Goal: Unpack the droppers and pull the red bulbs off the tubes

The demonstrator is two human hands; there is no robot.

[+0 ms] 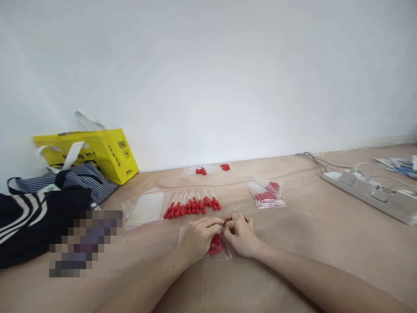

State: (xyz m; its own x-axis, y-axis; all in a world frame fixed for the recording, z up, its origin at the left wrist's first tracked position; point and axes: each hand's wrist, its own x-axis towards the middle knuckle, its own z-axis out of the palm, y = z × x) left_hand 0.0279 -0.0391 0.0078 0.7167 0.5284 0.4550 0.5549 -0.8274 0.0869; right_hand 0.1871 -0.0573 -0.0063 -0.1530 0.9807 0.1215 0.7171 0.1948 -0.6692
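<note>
Left hand (200, 238) and right hand (240, 234) pinching top edge of clear plastic bag (224, 255) with red contents, fingertips nearly together, probably steadying edge from both sides; bag lying on brown bench (309, 230). Red-tipped white sticks (192, 206) lying just beyond, seemingly within easy reach.

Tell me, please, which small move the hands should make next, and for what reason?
Probably, the right hand should press along the clear bag where it meets the left hand: red pieces show through the plastic, and both hands' fingertips are together at its edge. I cannot see whether it is sealed.
</note>
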